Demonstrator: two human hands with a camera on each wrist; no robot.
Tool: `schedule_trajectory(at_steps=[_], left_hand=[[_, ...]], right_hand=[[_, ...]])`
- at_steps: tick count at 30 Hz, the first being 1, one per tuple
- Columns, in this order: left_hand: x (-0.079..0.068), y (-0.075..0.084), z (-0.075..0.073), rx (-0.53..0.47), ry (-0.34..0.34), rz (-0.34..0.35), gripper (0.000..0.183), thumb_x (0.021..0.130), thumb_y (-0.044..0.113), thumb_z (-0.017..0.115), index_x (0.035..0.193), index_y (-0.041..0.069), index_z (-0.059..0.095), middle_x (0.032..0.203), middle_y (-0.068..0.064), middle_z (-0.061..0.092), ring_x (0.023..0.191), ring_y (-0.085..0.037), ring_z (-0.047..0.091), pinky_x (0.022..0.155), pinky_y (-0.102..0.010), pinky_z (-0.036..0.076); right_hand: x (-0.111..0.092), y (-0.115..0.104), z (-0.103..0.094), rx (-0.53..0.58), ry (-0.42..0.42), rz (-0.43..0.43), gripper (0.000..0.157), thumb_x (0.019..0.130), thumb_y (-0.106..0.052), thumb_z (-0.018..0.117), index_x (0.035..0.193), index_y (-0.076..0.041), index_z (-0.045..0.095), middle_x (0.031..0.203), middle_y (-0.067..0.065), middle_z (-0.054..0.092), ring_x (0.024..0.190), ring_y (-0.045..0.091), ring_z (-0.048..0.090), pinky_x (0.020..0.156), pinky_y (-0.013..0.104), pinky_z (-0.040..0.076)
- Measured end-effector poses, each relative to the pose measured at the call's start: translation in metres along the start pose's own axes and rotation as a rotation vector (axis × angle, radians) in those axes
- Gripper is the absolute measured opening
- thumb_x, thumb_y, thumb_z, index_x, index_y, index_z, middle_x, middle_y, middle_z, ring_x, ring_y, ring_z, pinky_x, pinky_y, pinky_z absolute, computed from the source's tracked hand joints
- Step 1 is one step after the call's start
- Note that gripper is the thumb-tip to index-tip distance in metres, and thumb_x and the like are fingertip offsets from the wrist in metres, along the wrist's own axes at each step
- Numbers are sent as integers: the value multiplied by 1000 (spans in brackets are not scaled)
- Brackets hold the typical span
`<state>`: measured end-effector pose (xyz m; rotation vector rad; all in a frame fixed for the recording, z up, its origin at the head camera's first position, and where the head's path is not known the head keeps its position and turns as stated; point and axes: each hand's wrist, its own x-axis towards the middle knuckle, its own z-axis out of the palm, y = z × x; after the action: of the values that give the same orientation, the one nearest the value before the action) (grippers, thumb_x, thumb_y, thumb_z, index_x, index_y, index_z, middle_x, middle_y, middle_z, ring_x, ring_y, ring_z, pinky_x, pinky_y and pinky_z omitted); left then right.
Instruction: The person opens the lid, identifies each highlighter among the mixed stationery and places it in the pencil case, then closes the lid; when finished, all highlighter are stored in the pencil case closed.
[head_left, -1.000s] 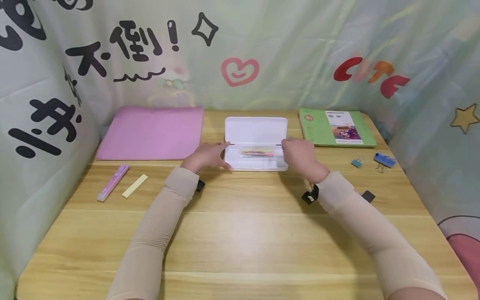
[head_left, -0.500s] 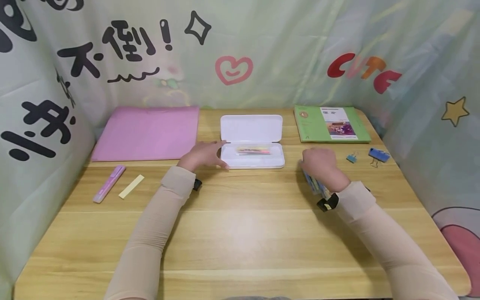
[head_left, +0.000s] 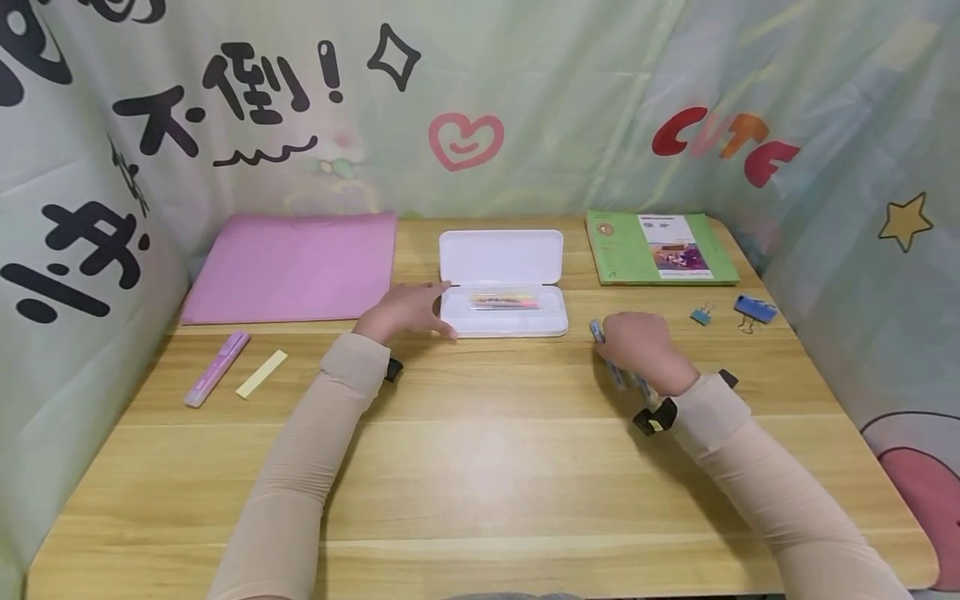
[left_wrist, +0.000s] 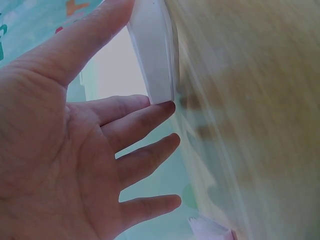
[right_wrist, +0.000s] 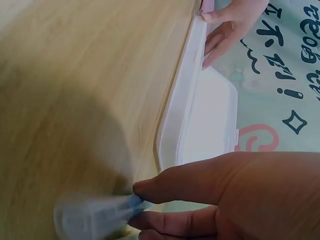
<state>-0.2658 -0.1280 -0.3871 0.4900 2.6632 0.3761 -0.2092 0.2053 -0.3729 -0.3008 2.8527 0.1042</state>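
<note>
Toward the back middle of the desk (head_left: 480, 483), lid open: smooth white case (head_left: 517, 327) with rounded corners. Inside, slim multicoloured sticks (head_left: 505, 302), too small to make out singly. At one end, left hand (head_left: 405, 312), fingers spread and straight, thumb and two fingertips against the case. Apart from the other end, right hand (head_left: 641, 346), with a blue-and-clear item (head_left: 597, 332) pinched between thumb and fingers: mostly covered in the head view, blurred in the right wrist view, hard to name.

Farther back on the right, green book (head_left: 618, 262) with white label, print unreadable. Back on the left, flat pink sheet (head_left: 300, 271). Nearer, slim purple stick (head_left: 217, 369) and pale yellow strip (head_left: 261, 374). Far right, teal clip (head_left: 701, 315) and blue clip (head_left: 756, 308), both with wire arms. By the right sleeve (head_left: 708, 412), black thing (head_left: 727, 379), part-hidden.

Behind everything, creased cloth (head_left: 540, 75): readable, "不倒!" and "CUTE"; at upper left, black lettering cut off.
</note>
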Motion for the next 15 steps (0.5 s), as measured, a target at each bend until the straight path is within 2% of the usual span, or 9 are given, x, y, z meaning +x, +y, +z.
schedule_trajectory(at_steps=[4, 6, 10, 15], left_hand=[[-1, -2, 1, -7, 4, -5, 98, 62, 61, 63, 140, 25, 16, 141, -6, 21, 124, -34, 21, 98, -52, 14], [-1, -3, 2, -10, 7, -9, 98, 62, 62, 63, 140, 25, 16, 141, -5, 22, 124, -34, 21, 97, -52, 14], [-1, -3, 2, 2, 10, -5, 98, 62, 62, 62, 140, 25, 16, 141, -6, 22, 124, -35, 22, 97, -53, 14], [0, -3, 2, 12, 6, 9, 98, 63, 63, 61, 140, 25, 15, 141, -7, 22, 124, -33, 24, 97, -52, 15]], right_hand=[[1, -5, 0, 27, -1, -1, 33, 83, -28, 48, 55, -12, 52, 54, 3, 50, 47, 19, 48, 40, 35, 36], [3, -8, 0, 28, 32, -15, 32, 84, -30, 46, 59, -11, 52, 54, 3, 50, 46, 18, 48, 39, 34, 35], [7, -16, -3, 25, 170, -60, 27, 84, -30, 47, 66, -11, 48, 54, 3, 47, 46, 19, 44, 36, 35, 32], [16, -29, -9, 22, 311, -115, 22, 81, -25, 49, 65, -10, 44, 52, 3, 43, 44, 21, 41, 34, 36, 29]])
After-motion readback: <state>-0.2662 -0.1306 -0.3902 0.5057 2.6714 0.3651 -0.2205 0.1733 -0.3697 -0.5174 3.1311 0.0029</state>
